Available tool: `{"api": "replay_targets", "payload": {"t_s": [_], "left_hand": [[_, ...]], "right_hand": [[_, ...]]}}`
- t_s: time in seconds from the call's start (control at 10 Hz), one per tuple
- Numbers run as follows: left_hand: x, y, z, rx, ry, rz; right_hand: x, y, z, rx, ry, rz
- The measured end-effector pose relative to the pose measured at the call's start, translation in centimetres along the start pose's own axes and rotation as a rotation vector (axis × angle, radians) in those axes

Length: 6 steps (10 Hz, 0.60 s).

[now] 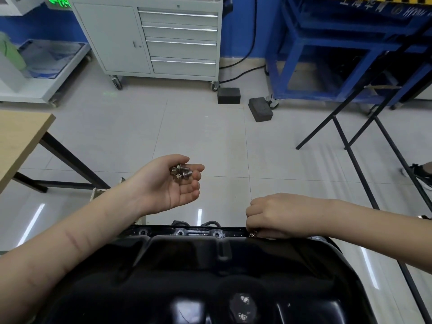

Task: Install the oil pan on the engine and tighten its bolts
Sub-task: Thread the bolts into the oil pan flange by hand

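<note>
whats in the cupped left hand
A small pile of loose silver bolts lies in the upturned left hand. At least four show; the exact count is hard to tell, since they overlap.

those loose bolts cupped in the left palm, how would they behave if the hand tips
The bolts are small, shiny and round-shanked, so they would probably slide and roll off easily. They lie loose in the left hand, unpinched, so likely scatter. Metal, so probably dense for their size.

Glossy black oil pan (210,277) fills the lower frame, flange holes along its far edge. Loose silver bolts (181,173) sit mid-frame; one bolt (253,234) stands at the flange's right.
</note>
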<state>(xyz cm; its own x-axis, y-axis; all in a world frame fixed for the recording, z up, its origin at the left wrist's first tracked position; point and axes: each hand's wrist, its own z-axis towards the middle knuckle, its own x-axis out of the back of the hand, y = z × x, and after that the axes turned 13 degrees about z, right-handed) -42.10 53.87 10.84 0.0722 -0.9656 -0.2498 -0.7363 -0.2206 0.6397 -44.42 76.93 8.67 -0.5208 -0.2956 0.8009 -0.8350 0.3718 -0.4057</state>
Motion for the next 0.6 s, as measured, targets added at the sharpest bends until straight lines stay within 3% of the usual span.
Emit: {"api": "replay_targets", "payload": {"t_s": [0.2,0.4,0.6], "left_hand": [[0.1,-0.1,0.1,0.003,-0.001,0.002],[0.1,-0.1,0.1,0.002,-0.005,0.006],[0.1,-0.1,0.3,0.003,-0.011,0.012]], "right_hand": [[0.5,-0.2,0.1,-0.036,-0.039,0.002],[1.1,-1.2,0.4,-0.247,-0.117,0.024],[1.9,-1.7,1.7,-0.388,-0.194,0.208]]}}
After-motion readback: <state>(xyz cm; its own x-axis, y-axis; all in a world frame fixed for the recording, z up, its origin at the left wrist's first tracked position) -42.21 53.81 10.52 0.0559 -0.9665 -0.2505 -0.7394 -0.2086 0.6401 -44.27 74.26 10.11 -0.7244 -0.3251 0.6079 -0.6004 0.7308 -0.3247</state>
